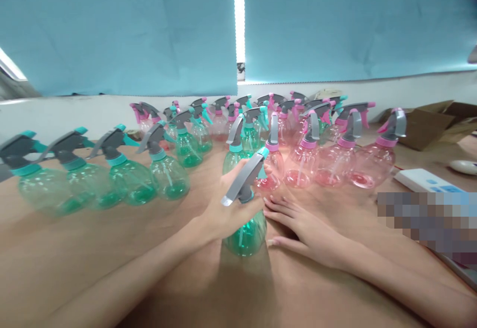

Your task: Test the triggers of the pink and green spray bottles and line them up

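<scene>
Green spray bottle point(245, 239) is gripped below its collar point(246, 198) by left fingers point(249, 212).

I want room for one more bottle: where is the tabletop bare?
Bare tabletop lies between the left forearm and the row of four green spray bottles; a shadowed patch lies this side of the held green spray bottle. Crowded: the back, with mixed spray bottles, and beyond the right hand, where pink ones stand.
</scene>
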{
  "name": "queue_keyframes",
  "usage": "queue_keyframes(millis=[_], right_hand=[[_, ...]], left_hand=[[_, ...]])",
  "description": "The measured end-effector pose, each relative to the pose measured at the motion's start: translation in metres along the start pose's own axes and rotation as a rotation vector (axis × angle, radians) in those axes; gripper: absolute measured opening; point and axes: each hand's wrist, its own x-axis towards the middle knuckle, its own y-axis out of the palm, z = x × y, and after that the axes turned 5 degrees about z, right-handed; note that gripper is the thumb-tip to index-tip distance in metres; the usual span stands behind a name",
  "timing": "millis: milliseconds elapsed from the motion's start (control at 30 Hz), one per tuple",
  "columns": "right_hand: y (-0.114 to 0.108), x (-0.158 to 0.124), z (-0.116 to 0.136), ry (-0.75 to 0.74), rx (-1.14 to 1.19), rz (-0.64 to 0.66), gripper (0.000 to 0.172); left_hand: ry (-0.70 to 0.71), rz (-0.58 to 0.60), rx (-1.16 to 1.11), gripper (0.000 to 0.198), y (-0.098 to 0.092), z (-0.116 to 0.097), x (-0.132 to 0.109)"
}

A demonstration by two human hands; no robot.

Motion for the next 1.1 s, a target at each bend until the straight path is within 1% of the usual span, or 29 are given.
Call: queue_keyframes(millis=[200, 367, 567, 633, 700, 767, 833, 1000, 1100], right_hand=[[-0.002, 0.0, 0.002, -0.003, -0.014, 0.01, 0.065], [-0.001, 0.0, 0.001, -0.02, -0.006, -0.014, 0.062], [-0.002, 0.0, 0.001, -0.013, -0.02, 0.002, 0.064], [-0.002, 0.0, 0.002, -0.001, -0.032, 0.028, 0.066], [-0.003, 0.0, 0.003, 0.003, -0.033, 0.041, 0.068], [-0.003, 0.0, 0.003, 0.001, -0.019, 0.027, 0.067], [-0.004, 0.001, 0.003, -0.003, -0.008, 0.012, 0.065], [-0.005, 0.001, 0.004, 0.014, -0.017, 0.033, 0.067], [-0.004, 0.001, 0.004, 0.019, -0.004, 0.035, 0.068]], left_hand=[[0.006, -0.013, -0.07, 0.041, 0.003, 0.005, -0.002], [0.049, -0.008, -0.047, 0.052, 0.003, 0.006, -0.001], [-0.029, 0.006, -0.063, 0.059, 0.003, 0.004, 0.001], [-0.033, 0.004, -0.084, 0.054, 0.003, 0.003, 0.002], [-0.02, -0.004, -0.106, 0.041, 0.002, 0.001, 0.002], [-0.01, -0.013, -0.115, 0.026, 0.002, -0.001, 0.002], [-0.009, -0.024, -0.106, 0.018, 0.002, -0.003, 0.001], [-0.008, -0.038, -0.062, 0.014, 0.002, -0.003, 0.001], [0.002, -0.026, -0.05, 0.018, 0.003, -0.002, 0.0]])
